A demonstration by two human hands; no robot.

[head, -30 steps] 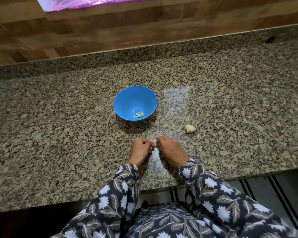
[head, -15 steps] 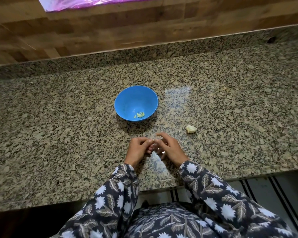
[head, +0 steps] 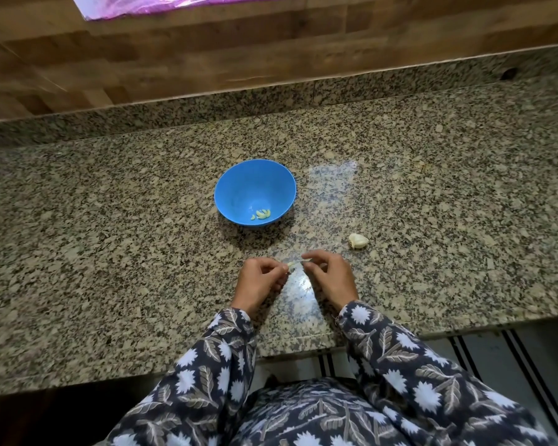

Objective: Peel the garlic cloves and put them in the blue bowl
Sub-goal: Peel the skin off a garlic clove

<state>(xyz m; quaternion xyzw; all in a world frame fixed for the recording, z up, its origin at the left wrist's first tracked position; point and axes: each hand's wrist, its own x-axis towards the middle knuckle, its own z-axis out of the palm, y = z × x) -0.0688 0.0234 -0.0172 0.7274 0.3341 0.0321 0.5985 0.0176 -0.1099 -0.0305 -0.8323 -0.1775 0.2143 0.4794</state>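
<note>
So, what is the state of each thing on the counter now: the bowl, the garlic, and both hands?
blue bowl, upright, a few peeled cloves at its bottom.
garlic piece, lying on the counter right of the bowl, apparently unpeeled, untouched.
clove, held between the hands, partly peeled.
skin strip, pulled off sideways.
left hand, pinches the clove.
right hand, pinches the skin strip.

bowl (head: pixel 255 181) on counter (head: pixel 110 252) | cloves (head: pixel 262 214) in bowl | garlic piece (head: pixel 358 241) right of bowl
</note>
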